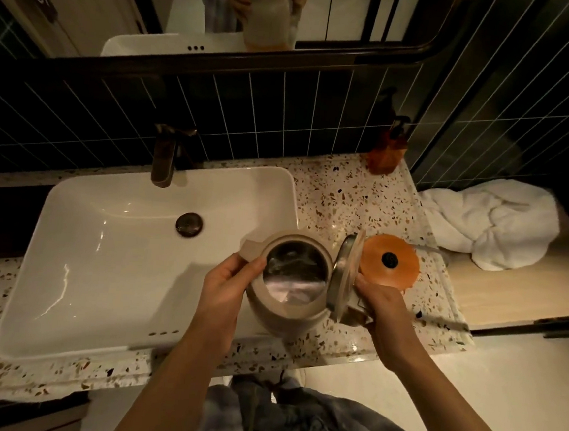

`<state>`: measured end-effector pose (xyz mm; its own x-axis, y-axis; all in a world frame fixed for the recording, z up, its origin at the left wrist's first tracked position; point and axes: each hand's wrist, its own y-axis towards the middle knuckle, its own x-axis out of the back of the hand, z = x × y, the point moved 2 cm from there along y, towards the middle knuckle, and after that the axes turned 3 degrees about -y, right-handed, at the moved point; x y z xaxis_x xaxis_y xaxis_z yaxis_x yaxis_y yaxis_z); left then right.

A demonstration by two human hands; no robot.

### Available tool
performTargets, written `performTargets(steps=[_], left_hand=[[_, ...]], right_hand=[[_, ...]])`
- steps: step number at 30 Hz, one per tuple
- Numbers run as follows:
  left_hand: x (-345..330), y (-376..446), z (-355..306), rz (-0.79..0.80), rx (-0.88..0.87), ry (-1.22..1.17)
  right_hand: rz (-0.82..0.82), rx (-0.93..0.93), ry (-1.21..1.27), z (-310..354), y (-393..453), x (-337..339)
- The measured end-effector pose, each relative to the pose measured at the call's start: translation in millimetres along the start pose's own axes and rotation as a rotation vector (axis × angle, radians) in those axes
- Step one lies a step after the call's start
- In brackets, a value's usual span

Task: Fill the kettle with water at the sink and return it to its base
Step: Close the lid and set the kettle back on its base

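Dim room: dark tiled wall (258, 110), black-framed mirror (225, 10), speckled, perhaps terrazzo, counter (347, 193).

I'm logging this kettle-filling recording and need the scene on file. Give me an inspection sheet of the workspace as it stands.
Surface: speckled terrazzo counter with an inset white sink.
Job's things: beige kettle, lid hinged open, held over the sink's right edge; orange base on the counter; faucet, no water seen running.
Clutter: amber pump bottle; white towel.
Grippers: left hand on the kettle's body; right hand at its handle.
Cables: nothing seen.
Surroundings: dark tiled wall, mirror.
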<state>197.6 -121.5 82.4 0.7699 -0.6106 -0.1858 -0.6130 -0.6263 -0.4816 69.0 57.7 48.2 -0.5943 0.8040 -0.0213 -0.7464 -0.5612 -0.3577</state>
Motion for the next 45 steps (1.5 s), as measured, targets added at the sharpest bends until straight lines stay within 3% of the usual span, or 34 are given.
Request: performTargets(steps=[4,7,10,14,19,22,28,35,42,45], left_hand=[[-3,2,-7,-0.101,0.008,0.106],[-16,-12,-27,-0.174,-0.290,0.448],[-41,-33,-49,0.025,-0.524,0.603],[-75,-55,-56,0.343,-0.559,0.586],[-93,-59,-47,0.251,-0.746,0.703],[-85,-54,-43,0.172,-0.759,0.723],[-44,-32,-35,-0.033,-0.843,1.106],[-28,-15,-13,0.104,-0.638,1.316],[-21,-13,10,0.048,-0.826,1.144],[-18,-14,10,0.041,-0.732,0.896]], right_hand=[[-0.020,0.007,-0.055,-2,2,0],[-0.030,0.002,-0.062,-3,2,1],[-0.039,0.008,-0.082,-4,2,2],[-0.062,0.013,-0.120,-5,3,4],[-0.031,0.018,-0.076,-4,-1,4],[-0.003,0.014,-0.053,-6,0,5],[-0.015,0.011,-0.088,-1,-1,5],[0.036,-0.034,0.004,-6,-2,10],[-0.015,-0.050,-0.037,-6,-4,13],[-0.021,-0.047,-0.001,-5,-4,12]])
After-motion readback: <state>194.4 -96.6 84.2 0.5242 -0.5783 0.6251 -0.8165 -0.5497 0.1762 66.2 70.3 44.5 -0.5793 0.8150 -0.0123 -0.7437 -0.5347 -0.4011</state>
